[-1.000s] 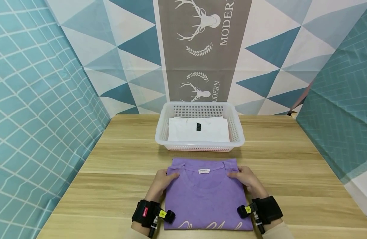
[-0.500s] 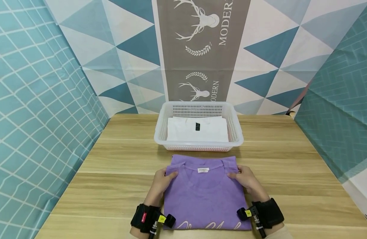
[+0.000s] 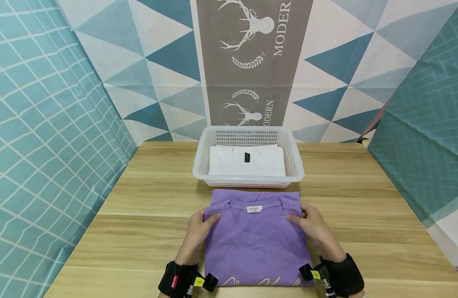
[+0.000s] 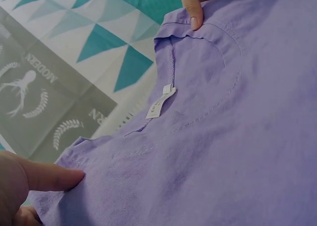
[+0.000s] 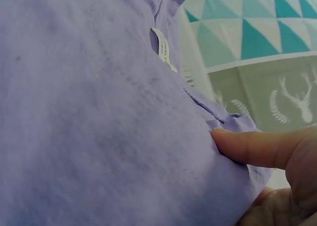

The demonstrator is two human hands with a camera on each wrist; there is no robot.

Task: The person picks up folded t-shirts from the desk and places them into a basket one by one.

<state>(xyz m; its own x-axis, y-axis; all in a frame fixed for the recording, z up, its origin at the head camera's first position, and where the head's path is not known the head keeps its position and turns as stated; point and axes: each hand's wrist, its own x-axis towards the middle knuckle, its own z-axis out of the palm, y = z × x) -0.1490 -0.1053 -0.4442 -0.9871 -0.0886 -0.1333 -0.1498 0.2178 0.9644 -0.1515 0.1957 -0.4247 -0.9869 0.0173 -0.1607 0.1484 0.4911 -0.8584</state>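
A folded purple T-shirt [image 3: 255,248] with pale lettering near its lower edge spans the space between both hands. Its white neck label [image 3: 254,209] faces up inside the collar. My left hand [image 3: 199,227] pinches the left shoulder corner, thumb on top and fingers underneath. On the opposite corner, my right hand [image 3: 312,223] grips the cloth the same way. The left wrist view shows the left thumb [image 4: 57,177] pressed on the fabric. In the right wrist view the right thumb [image 5: 247,145] lies over the shirt's edge; the fingers below are partly hidden.
Just beyond the shirt stands a white plastic basket [image 3: 247,179] with perforated walls. A folded white garment [image 3: 229,163] with a black label lies inside it. The wooden table [image 3: 139,231] meets a patterned cloth backdrop [image 3: 169,70] at the rear and a blue checked cloth [image 3: 46,124] on the left.
The shirt's far folded edge has moved slightly toward the basket and its top has spread a little wider. My right hand has shifted a little outward. Both hands keep their hold.
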